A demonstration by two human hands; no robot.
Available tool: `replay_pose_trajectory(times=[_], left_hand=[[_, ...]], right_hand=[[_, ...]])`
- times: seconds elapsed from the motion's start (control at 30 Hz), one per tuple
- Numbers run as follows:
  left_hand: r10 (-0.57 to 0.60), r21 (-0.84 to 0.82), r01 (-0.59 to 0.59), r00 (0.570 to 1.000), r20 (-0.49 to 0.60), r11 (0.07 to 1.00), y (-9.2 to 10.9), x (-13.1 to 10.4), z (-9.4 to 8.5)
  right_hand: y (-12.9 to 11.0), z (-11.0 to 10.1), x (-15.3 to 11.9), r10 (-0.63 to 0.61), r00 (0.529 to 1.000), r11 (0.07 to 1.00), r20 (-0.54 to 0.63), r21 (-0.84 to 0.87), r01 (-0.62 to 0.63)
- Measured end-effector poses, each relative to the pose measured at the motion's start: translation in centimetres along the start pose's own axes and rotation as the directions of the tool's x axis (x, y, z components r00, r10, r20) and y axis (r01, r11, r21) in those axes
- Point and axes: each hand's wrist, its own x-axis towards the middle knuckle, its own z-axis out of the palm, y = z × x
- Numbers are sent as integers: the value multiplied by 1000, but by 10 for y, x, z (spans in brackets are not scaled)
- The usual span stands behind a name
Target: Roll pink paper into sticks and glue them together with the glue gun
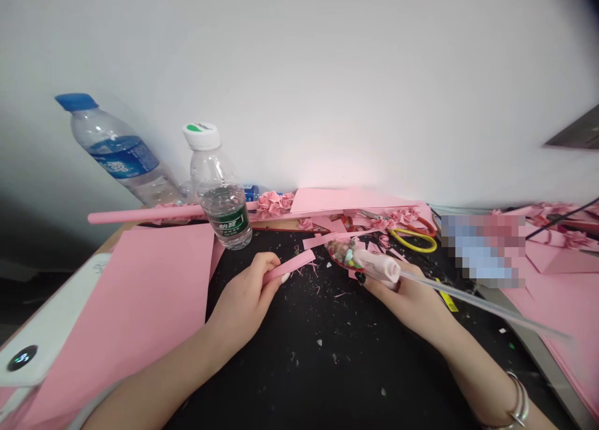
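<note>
Between the thumb and fingers of my left hand (pixel 256 286) is a pink paper strip (pixel 296 265), its free end pointing right. My right hand (pixel 402 299) is closed around a pale pink hot glue gun (pixel 380 266). Colourful bits crust the gun's front, and a long clear glue stick (pixel 486 304) runs out of its back. The gun's nozzle end points left, apart from the strip in my left hand. Behind the gun lie yellow-and-red handled scissors (pixel 413 240) among paper scraps and pink paper roses (pixel 275 203).
A small water bottle (pixel 225 211) stands behind my left hand; a larger blue-capped bottle (pixel 122 152) leans at the wall. Pink paper sheets (pixel 140 293) cover a white device (pixel 56 317) on the left. A long pink roll (pixel 145 214) lies at the back of the black mat (pixel 299 380).
</note>
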Motion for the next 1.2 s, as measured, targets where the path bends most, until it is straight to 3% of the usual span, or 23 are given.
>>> replay_pose_trajectory(times=[0.17, 0.37, 0.87, 1.2], left_hand=[[-37, -82, 41, 999, 40, 996, 2, 1, -1], [-57, -177, 67, 996, 64, 982, 4, 4, 1], [-56, -142, 77, 988, 145, 987, 7, 2, 2], [-65, -100, 82, 985, 157, 992, 8, 0, 3]], right_hand=[[5, 3, -3, 58, 998, 961, 26, 269, -63], [1, 10, -5, 14, 998, 853, 58, 520, -42], [0, 20, -7, 50, 994, 866, 93, 491, -89], [-1, 18, -7, -39, 999, 971, 35, 239, 29]])
